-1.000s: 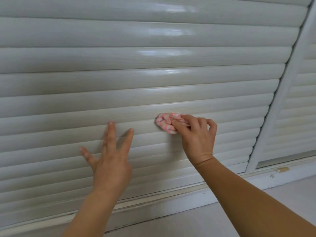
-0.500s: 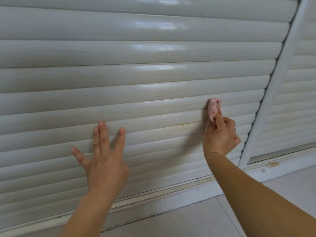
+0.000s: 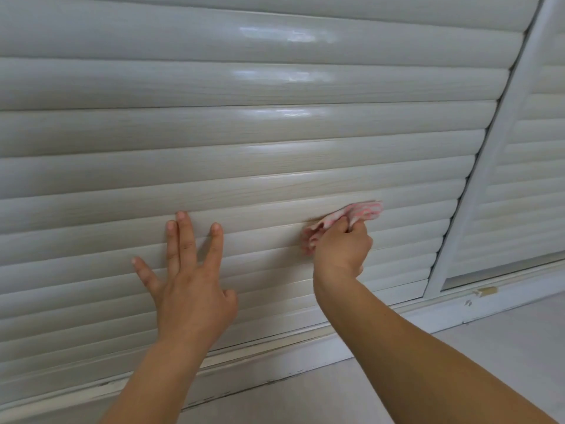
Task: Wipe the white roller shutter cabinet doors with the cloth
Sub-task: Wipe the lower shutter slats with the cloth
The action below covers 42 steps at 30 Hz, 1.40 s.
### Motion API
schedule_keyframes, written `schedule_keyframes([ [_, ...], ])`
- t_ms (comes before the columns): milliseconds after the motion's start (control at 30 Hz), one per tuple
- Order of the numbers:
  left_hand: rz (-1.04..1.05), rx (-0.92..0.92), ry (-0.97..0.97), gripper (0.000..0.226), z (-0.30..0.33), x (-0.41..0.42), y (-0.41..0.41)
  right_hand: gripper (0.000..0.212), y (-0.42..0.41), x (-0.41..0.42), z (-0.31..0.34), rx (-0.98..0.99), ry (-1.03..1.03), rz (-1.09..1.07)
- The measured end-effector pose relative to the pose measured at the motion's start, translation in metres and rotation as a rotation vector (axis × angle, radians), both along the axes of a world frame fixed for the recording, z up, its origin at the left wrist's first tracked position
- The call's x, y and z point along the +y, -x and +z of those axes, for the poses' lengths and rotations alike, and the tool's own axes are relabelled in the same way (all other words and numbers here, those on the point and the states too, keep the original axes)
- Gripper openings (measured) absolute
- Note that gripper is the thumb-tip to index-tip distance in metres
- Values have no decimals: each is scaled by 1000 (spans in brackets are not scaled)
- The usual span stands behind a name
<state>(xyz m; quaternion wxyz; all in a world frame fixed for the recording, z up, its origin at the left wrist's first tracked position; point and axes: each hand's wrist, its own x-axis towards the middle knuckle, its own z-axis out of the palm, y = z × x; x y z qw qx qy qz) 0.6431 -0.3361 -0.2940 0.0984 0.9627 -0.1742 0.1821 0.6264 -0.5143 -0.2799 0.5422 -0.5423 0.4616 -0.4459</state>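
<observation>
Mid-wipe: right hand (image 3: 342, 249) gripped crumpled pink-and-white cloth (image 3: 356, 214) against lower slats of white slatted roller shutter door (image 3: 244, 166); left hand (image 3: 189, 283) flat, fingers spread, bracing. Next: probably sweep along remaining slats.

You are pressing your left hand (image 3: 189, 289) flat against the white slatted shutter door (image 3: 275, 123), fingers (image 3: 182, 237) straight and spread, pointing toward 12 o'clock. At 3 o'clock from it, your right hand (image 3: 342, 249) is gripping a pink-and-white cloth (image 3: 356, 214), bunched and touching the slats, with one end sticking out toward 1 o'clock and another toward 9 o'clock. A white frame post (image 3: 489, 166) is slanting at the door's right edge, with a second shutter door (image 3: 535, 166) beyond it. The pale floor (image 3: 458, 356) is lying at 5 o'clock.
</observation>
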Motion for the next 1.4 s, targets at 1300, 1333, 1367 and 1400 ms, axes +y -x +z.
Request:
schedule_keyframes([
  [1300, 3, 55, -86, 94, 10, 7, 4, 28, 26, -53, -19, -114, 46, 116],
  [1333, 1, 58, -83, 94, 10, 7, 4, 28, 21, -52, -20, -41, 78, 106],
  [1367, -4, 61, -77, 94, 10, 7, 4, 32, 17, -48, -22, 29, 118, 99],
  [1400, -10, 60, -72, 95, 10, 7, 4, 35, 15, -41, -25, 97, 166, 95],
])
